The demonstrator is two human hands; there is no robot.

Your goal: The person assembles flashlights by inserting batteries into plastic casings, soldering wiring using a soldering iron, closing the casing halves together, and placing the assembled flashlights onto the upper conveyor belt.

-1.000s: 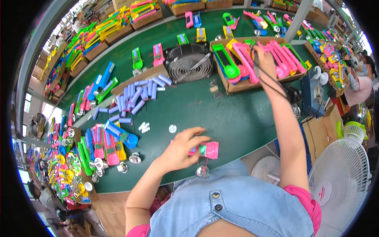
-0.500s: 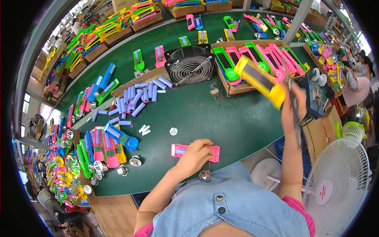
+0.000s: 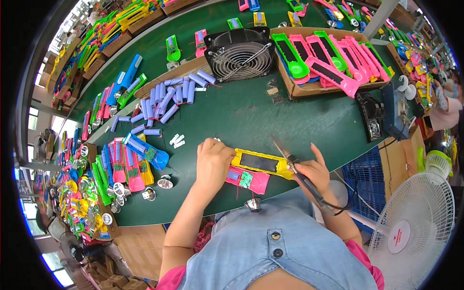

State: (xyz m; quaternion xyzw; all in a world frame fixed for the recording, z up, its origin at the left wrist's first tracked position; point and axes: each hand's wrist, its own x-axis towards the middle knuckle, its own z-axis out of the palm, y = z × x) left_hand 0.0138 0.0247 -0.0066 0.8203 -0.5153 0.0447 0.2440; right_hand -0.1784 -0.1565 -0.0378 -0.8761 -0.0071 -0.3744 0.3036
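Note:
My left hand (image 3: 212, 162) pinches the left end of a yellow plastic flashlight housing (image 3: 261, 163) with a dark panel along it. My right hand (image 3: 316, 175) grips a soldering iron (image 3: 309, 186), its tip pointing up and away, while the fingers are close to the housing's right end; whether they touch it I cannot tell. Just below the yellow piece, a pink housing (image 3: 261, 183) lies on the green table, partly covered. It carries a purple cell and a green circuit board (image 3: 245, 180). A silver reflector cup (image 3: 253, 205) hangs by wires at the table's near edge.
Purple battery cells (image 3: 169, 104) are heaped left of centre, near white connectors (image 3: 177, 140). Wired housings (image 3: 130, 174) and reflectors lie at left. A black fan (image 3: 239, 55), a carton of housings (image 3: 295, 92) and a blue soldering station (image 3: 396, 104) stand farther off. A white fan (image 3: 411, 232) is at right.
My right hand has brought the yellow housing and the iron from the carton down over the pink housing. My left hand has moved up and left, from the pink housing to the yellow one.

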